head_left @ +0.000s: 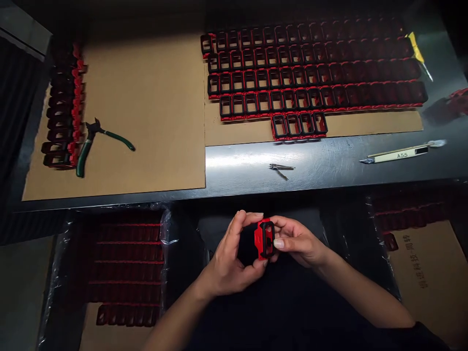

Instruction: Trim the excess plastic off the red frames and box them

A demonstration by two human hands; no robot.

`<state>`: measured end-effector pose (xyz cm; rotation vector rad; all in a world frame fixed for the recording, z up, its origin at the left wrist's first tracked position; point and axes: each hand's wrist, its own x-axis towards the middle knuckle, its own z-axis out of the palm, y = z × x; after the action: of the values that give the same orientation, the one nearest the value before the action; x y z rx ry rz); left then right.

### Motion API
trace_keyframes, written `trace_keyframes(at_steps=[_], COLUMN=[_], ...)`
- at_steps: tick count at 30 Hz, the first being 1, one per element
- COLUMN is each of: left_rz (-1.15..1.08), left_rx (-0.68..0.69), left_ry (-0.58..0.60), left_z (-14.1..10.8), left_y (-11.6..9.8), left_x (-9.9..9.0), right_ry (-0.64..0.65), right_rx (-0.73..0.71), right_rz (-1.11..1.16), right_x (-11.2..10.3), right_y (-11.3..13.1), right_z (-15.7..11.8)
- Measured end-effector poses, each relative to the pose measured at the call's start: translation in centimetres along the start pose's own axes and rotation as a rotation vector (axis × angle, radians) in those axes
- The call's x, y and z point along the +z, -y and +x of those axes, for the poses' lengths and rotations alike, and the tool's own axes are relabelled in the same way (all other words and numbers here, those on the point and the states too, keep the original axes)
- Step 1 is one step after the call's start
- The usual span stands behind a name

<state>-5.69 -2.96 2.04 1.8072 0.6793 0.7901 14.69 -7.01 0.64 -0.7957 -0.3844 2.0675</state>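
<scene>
A small red and black frame-shaped part (260, 240) is held between both hands, below the table's front edge. My left hand (234, 258) grips its left side, with fingers at the top and the thumb at the bottom. My right hand (296, 240) pinches its right side, the thumb on the black rim and some fingers hidden behind it. Just beyond the hands, small metal nippers (281, 169) lie on the metal table (234, 165).
Rows of similar parts (261, 80) stand on cardboard at the back right; a column of them lies left beside green-handled pliers (85, 155). A cutter (398, 155) and yellow tool (415, 47) lie right. Plastic-lined boxes with parts (127, 263) flank me.
</scene>
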Motion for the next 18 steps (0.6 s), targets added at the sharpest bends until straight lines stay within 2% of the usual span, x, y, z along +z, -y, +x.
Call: trace_keyframes(at_steps=[6, 10, 12, 14, 16, 18], left_rz=[0.129, 0.111, 0.007, -0.186, -0.42, -0.617], left_rx=[0.131, 0.114, -0.001, -0.201, -0.397, -0.516], left_ry=[0.012, 0.004, 0.0, 0.012, 0.043, 0.066], left_z=[0.9, 0.5, 0.1, -0.1, 0.0, 0.3], left_y=[0.1, 0.4, 0.6, 0.7, 0.7, 0.8], left_x=[-0.2, 0.0, 0.0, 0.1, 0.3, 0.5], right_ry=[-0.058, -0.152, -0.213, -0.257, -0.251, -0.222], right_rx=[-0.095, -0.227, -0.361, -0.586, -0.837, -1.024], right_rz=[-0.116, -0.331, -0.546, -0.852, -1.129, -1.298], right_x=[0.1, 0.6, 0.9, 1.1, 1.0, 0.7], right_y=[-0.2, -0.2, -0.1, 0.1, 0.3, 0.4], right_z=[-0.2, -0.6, -0.7, -0.6, -0.4, -0.1])
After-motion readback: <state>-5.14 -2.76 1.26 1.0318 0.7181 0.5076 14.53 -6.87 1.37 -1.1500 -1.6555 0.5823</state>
